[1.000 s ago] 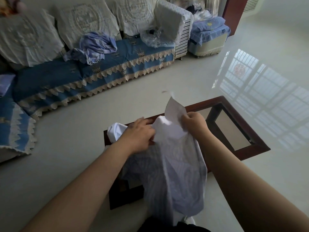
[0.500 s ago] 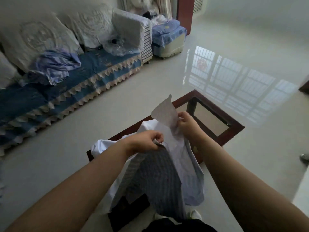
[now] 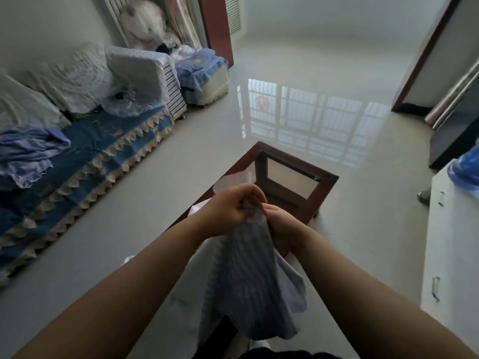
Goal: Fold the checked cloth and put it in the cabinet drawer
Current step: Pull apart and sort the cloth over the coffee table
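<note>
**Both hands bunch the cloth over the table**

Together, the left hand (image 3: 228,211) and right hand (image 3: 281,226) grip the pale blue checked cloth (image 3: 248,288), which hangs over the dark red wooden glass-topped table (image 3: 324,187). A white cabinet (image 3: 451,255) stands right; no writing is legible.

Sofa (image 3: 85,156): long, along the left wall, under a blue cover with a cream scalloped trim.
Cushions (image 3: 75,76): pale, lace-covered, leaning against the sofa back.
Crumpled blue garments (image 3: 28,151): heaped on the sofa seat at the left end.
Slatted appliance (image 3: 166,84): white, under a lace cover, just beside the sofa's far end.
Footstool (image 3: 204,76): beyond the appliance, draped in blue checked fabric with a fringe.
Coffee table (image 3: 298,182): dark red wooden frame, glass top.
Floor (image 3: 311,120): glossy pale tile, reflecting a barred window.
Blue plastic bag (image 3: 466,169): at the right edge.
</note>
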`<state>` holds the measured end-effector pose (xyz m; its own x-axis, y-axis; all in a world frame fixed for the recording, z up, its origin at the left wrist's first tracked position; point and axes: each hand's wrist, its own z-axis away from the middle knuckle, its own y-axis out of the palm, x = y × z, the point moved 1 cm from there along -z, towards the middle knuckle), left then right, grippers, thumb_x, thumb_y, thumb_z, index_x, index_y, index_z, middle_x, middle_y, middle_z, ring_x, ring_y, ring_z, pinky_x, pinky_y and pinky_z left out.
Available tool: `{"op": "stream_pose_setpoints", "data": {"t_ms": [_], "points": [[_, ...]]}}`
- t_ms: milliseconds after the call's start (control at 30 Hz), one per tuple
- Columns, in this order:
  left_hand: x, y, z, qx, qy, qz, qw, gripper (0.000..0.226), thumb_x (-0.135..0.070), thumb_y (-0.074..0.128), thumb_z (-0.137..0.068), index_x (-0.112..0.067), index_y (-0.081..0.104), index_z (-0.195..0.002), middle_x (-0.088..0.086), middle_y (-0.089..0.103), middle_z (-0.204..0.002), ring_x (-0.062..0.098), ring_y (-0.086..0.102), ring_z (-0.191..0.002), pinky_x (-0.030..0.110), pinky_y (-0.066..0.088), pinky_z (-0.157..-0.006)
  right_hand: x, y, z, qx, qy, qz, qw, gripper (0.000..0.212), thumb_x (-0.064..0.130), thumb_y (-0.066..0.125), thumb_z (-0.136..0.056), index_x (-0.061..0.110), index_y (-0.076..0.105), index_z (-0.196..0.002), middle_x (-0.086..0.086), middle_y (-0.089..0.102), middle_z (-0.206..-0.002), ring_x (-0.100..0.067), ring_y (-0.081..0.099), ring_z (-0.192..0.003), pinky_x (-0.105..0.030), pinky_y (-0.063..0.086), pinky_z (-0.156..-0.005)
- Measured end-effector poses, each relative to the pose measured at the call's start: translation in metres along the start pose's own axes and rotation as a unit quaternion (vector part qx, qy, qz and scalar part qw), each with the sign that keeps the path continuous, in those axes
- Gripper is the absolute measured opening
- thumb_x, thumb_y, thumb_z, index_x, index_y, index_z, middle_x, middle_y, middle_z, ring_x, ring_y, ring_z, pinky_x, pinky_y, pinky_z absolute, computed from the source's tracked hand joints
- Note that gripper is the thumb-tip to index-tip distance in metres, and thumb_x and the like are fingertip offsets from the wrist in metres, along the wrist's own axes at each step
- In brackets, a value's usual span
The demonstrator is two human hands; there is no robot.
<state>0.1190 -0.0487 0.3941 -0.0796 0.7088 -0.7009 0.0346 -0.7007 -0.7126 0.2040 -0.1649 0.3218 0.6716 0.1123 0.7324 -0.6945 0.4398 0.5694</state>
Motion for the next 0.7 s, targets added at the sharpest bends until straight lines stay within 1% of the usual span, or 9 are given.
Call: {"op": "stream_pose_setpoints", "data": {"t_ms": [100,200,300,367,433,500,567,633,700], "points": [[-0.010,0.015,-0.015,-0.077,0.048,-0.056,0.994,0.022,-0.006,0.060,-0.089,-0.019,0.062,-0.106,-0.012,0.060,-0.099,-0.007,0.055,-0.085,-0.004,0.041,-0.076,0.004,-0.013,0.012,0.009,-0.030,-0.049,0.998,0.042,0.038,0.049,-0.089,0.006,0.061,-0.113,-0.018,0.063,-0.112,-0.026,0.063,-0.103,-0.037,0.051,-0.093],[-0.026,0.038,-0.030,-0.160,0.042,-0.059,0.985,0.036,-0.010,0.062,-0.089,-0.018,0.057,-0.123,-0.002,0.059,-0.115,0.000,0.053,-0.095,-0.002,0.043,-0.079,0.017,-0.034,0.037,0.029,-0.043,-0.033,0.998,0.064,0.057,0.044,-0.086,0.007,0.058,-0.123,-0.018,0.062,-0.119,-0.028,0.062,-0.111,-0.042,0.048,-0.100],[-0.046,0.060,-0.046,-0.185,-0.060,0.017,0.981,0.038,-0.025,0.065,-0.088,-0.024,0.052,-0.123,-0.009,0.056,-0.108,0.004,0.056,-0.091,0.010,0.047,-0.076,0.030,-0.063,0.073,-0.065,-0.075,0.125,0.987,0.041,0.030,0.066,-0.085,0.003,0.062,-0.116,-0.017,0.064,-0.114,-0.022,0.067,-0.096,-0.031,0.056,-0.082],[-0.067,0.077,-0.061,-0.143,-0.123,0.021,0.982,0.020,-0.036,0.065,-0.086,-0.024,0.056,-0.099,-0.011,0.059,-0.090,0.006,0.058,-0.080,0.016,0.047,-0.067,0.040,-0.084,0.103,-0.118,-0.114,0.188,0.968,0.025,0.019,0.064,-0.089,0.006,0.066,-0.110,-0.009,0.068,-0.103,-0.017,0.068,-0.091,-0.025,0.056,-0.076],[-0.090,0.098,-0.077,-0.077,-0.152,0.059,0.984,0.022,-0.041,0.064,-0.085,-0.020,0.058,-0.081,-0.004,0.060,-0.079,0.011,0.058,-0.076,0.020,0.047,-0.063,0.054,-0.104,0.137,-0.138,-0.144,0.236,0.951,0.017,0.019,0.062,-0.090,0.012,0.068,-0.104,-0.001,0.069,-0.095,-0.013,0.068,-0.088,-0.020,0.054,-0.072],[-0.116,0.122,-0.096,-0.011,-0.147,0.135,0.980,0.031,-0.044,0.069,-0.081,-0.014,0.065,-0.085,0.006,0.064,-0.098,0.019,0.062,-0.094,0.028,0.055,-0.077,0.070,-0.127,0.177,-0.144,-0.167,0.281,0.934,0.011,0.019,0.062,-0.090,0.018,0.069,-0.097,0.001,0.069,-0.092,-0.010,0.068,-0.085,-0.020,0.053,-0.072],[-0.147,0.145,-0.114,0.037,-0.118,0.183,0.975,0.043,-0.049,0.073,-0.074,-0.012,0.069,-0.096,0.009,0.056,-0.128,0.027,0.056,-0.117,0.040,0.050,-0.099,0.086,-0.152,0.218,-0.162,-0.184,0.315,0.917,0.010,0.018,0.062,-0.090,0.021,0.070,-0.093,0.002,0.071,-0.091,-0.009,0.068,-0.082,-0.019,0.053,-0.071],[-0.182,0.169,-0.132,0.088,-0.095,0.236,0.963,0.049,-0.041,0.072,-0.077,-0.002,0.067,-0.107,0.020,0.058,-0.126,0.033,0.057,-0.117,0.044,0.047,-0.103,0.101,-0.180,0.260,-0.199,-0.197,0.351,0.893,0.013,0.019,0.062,-0.090,0.014,0.071,-0.098,-0.003,0.071,-0.093,-0.010,0.068,-0.082,-0.021,0.055,-0.072],[-0.219,0.198,-0.150,0.113,-0.062,0.274,0.953,0.042,-0.025,0.066,-0.086,0.008,0.061,-0.110,0.027,0.063,-0.106,0.031,0.062,-0.101,0.039,0.049,-0.093,0.115,-0.207,0.303,-0.242,-0.207,0.389,0.864,0.019,0.021,0.063,-0.089,0.009,0.071,-0.102,-0.006,0.071,-0.092,-0.010,0.068,-0.081,-0.024,0.056,-0.075]]}}
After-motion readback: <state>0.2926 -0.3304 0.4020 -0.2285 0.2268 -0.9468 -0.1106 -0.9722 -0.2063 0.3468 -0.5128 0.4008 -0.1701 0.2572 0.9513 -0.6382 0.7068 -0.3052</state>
